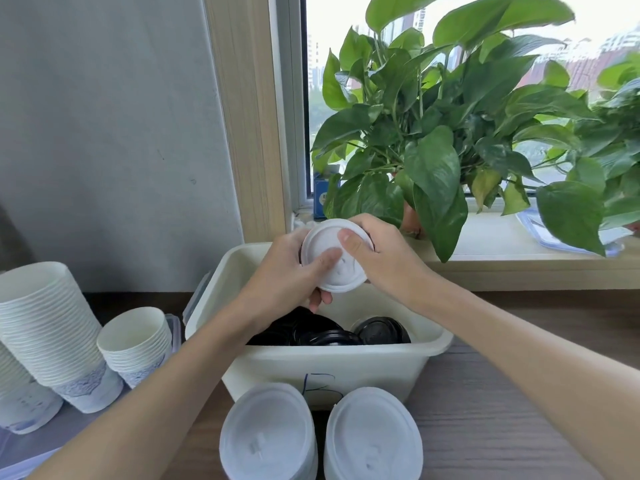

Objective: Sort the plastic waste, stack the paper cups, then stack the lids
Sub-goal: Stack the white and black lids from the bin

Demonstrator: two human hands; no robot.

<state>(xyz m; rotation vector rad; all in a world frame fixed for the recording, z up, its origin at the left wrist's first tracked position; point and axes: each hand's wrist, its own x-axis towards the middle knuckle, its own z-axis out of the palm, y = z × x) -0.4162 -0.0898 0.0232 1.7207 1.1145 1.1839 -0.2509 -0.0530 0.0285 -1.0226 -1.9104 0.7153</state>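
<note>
White lid (343, 271) is held up over the far half of the bin (346, 362), tilted so its top faces the camera. It looks like thin moulded plastic or pulp: very light, springy and easy to dent in the middle. Its raised rim is probably the stiffest part and the best place to take hold. A hard squeeze would likely warp it and keep it from nesting.

On the far left stand nested paper cups (52, 323), with a shorter stack (135, 344) just beside them. The left hand (291, 268) cups the lid's left edge, its fingers curled round behind and under and its thumb (323, 258) lying flat on the face. The right hand (384, 254) grips the right edge the same way, its thumb (349, 239) pressing near the top. Its other fingers wrap out of sight behind, so I cannot tell how wide they spread.

Below the hands, black lids (322, 332) lie loose in the bin. Nearest the camera stand two stacks of white lids (270, 434), touching the bin's near wall. A leafy plant (433, 133) fills the windowsill on the right.
</note>
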